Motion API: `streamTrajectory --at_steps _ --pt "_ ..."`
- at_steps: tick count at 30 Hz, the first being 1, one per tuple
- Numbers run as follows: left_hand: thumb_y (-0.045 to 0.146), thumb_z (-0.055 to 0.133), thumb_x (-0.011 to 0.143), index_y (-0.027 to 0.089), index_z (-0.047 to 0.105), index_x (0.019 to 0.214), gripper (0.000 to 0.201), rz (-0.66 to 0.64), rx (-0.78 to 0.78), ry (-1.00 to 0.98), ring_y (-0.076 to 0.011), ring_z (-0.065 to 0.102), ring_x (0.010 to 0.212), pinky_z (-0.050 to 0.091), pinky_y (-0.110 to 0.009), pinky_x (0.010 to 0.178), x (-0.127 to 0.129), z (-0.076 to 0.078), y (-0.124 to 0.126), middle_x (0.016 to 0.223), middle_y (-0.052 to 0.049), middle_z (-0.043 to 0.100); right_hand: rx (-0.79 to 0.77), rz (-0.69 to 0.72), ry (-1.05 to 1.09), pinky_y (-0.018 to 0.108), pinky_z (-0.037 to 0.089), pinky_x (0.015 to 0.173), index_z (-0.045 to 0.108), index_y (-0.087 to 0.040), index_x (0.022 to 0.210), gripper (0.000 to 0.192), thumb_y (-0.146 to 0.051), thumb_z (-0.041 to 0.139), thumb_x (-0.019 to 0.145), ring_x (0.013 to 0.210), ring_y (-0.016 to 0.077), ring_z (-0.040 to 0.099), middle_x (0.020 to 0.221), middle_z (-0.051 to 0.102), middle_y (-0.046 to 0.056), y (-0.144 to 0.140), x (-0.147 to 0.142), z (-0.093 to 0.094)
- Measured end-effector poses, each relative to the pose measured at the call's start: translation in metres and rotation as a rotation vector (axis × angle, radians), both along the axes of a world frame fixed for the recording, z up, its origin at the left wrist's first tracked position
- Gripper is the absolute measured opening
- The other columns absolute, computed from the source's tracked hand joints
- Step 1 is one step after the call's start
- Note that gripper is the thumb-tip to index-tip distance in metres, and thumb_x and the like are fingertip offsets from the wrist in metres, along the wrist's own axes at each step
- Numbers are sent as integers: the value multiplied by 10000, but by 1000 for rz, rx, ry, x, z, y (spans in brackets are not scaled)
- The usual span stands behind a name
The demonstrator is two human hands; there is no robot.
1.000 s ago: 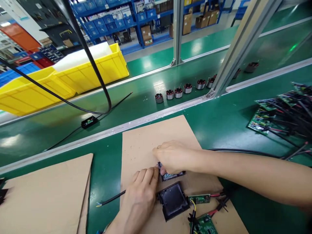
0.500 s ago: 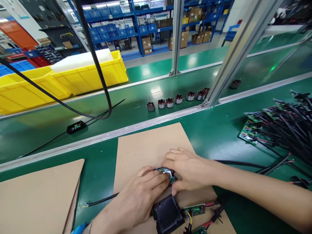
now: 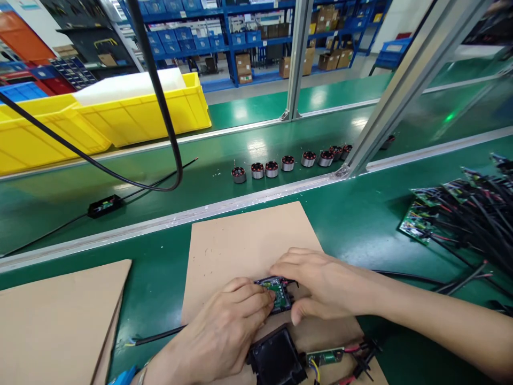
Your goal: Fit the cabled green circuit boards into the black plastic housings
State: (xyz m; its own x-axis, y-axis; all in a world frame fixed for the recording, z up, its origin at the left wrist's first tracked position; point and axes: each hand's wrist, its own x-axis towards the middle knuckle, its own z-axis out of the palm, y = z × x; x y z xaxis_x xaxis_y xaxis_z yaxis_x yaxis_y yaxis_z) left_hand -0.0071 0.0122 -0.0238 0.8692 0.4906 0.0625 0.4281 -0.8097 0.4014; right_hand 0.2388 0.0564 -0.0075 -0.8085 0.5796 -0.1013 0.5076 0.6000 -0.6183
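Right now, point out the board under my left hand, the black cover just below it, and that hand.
Board [image 3: 281, 300]: head view, on its exposed green face.
Black cover [image 3: 276, 357]: head view, on its flat middle.
Left hand [image 3: 232, 325]: head view, on its back.

Blk case looks plastic, cardbd sheet matt (bench glossy).

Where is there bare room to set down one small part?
Green table is bare between the middle cardboard and heaped circuit boards; the cardboard's far part shows only specks. Crowded: left hand and right hand at the cased board; nearer, the black case and wired board.
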Motion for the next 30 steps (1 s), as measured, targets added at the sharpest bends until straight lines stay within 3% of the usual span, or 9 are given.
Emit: streamTrajectory --at_steps 2,5,6,9,12,18,24,27,30 --pt "83 430 903 134 570 1218 348 21 5 -5 -236 610 1085 449 -408 962 0 -2 -3 1230 -101 642 -36 -97 -9 331 418 914 557 -154 1219 479 -362 721 820 1073 232 547 1144 613 86 -6 15 2" --pt "86 480 864 133 565 1219 368 38 -17 -16 -251 595 1080 446 -413 945 0 -4 -6 1251 -108 623 -55 -209 -104 311 420 785 599 -180 1007 116 -214 544 911 904 199 580 968 644 41 -11 28 6" --pt "86 496 849 135 565 1215 376 44 -28 -21 -254 589 1081 444 -411 947 1 -4 -6 1250 -108 620 -49 -216 -131 305 409 748 594 -184 928 104 -172 491 919 849 189 577 904 643 29 -11 29 7" --pt "72 492 841 132 570 1193 366 61 -54 -28 -250 572 1087 433 -397 956 2 -5 -7 1243 -106 615 -24 -196 -173 300 381 701 552 -186 796 176 -130 435 914 754 174 553 784 622 12 -12 20 7" --pt "68 471 854 129 574 1169 338 59 -73 -28 -242 566 1080 422 -389 961 3 -5 -7 1243 -98 608 15 -147 -114 288 377 678 529 -176 784 138 -95 455 867 729 165 522 766 600 20 -14 2 4" --pt "65 456 847 148 595 1092 293 83 -81 -32 -233 569 1018 436 -383 923 3 -3 -7 1169 -90 616 293 101 31 285 367 649 528 -156 795 241 37 410 714 742 175 429 810 538 54 -13 -11 -12" --pt "55 473 794 134 591 1116 351 63 -28 -1 -235 567 1012 450 -382 917 2 -3 -7 1263 -93 590 316 100 -44 296 372 649 532 -168 793 285 56 362 746 739 180 422 816 536 52 -11 5 -24" --pt "71 474 797 113 573 1187 405 45 11 38 -257 554 1101 438 -402 964 3 -6 -8 1392 -98 527 342 79 -92 302 376 661 541 -170 842 278 47 401 740 771 187 451 848 546 53 -18 4 -26" --pt "75 474 798 106 589 1162 383 52 9 71 -273 553 1125 429 -423 988 6 -7 -10 1359 -114 555 383 72 -182 321 388 671 547 -166 882 241 17 443 765 799 207 482 871 563 65 -24 -3 -24"
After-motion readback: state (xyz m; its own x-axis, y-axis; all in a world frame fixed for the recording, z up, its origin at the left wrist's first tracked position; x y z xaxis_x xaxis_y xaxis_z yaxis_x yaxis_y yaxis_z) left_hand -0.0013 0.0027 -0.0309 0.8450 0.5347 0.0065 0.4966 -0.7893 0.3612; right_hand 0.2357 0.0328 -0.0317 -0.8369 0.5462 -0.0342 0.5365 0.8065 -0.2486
